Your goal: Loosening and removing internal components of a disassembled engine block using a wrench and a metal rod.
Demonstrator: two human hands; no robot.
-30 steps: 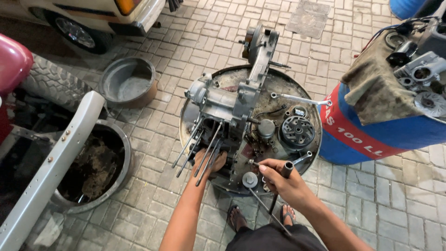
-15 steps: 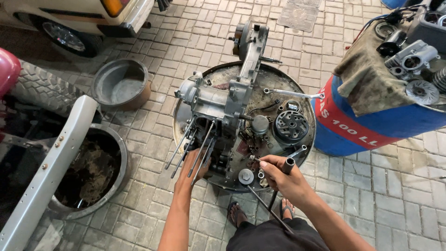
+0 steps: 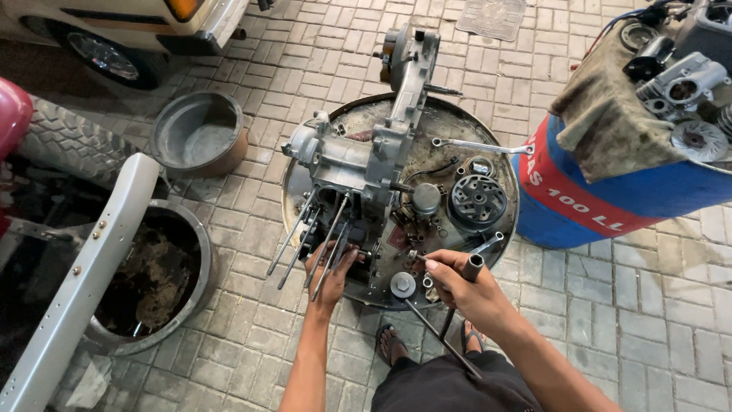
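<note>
A grey scooter engine case (image 3: 358, 164) with several long studs (image 3: 313, 240) lies on a round metal tray (image 3: 457, 122) on the paved ground. My left hand (image 3: 332, 275) reaches under the studs and rests against the engine's near end. My right hand (image 3: 457, 284) grips a dark metal socket tool (image 3: 470, 268) with a long handle, near the tray's front edge. A round flywheel part (image 3: 478, 201), a small round cap (image 3: 425, 198) and a spanner (image 3: 480, 146) lie on the tray to the right of the engine.
A blue drum (image 3: 610, 202) with a dirty cloth and engine parts on top stands at the right. A grey metal basin (image 3: 200, 133) and a pan of dark oily sludge (image 3: 152, 278) sit at the left, beside a tyre (image 3: 69, 141) and a pale metal panel (image 3: 84, 282). A car's front (image 3: 122, 30) is top left.
The view has shifted slightly. My left hand has slid further in under the studs against the engine. My right hand keeps hold of the socket tool in about the same place.
</note>
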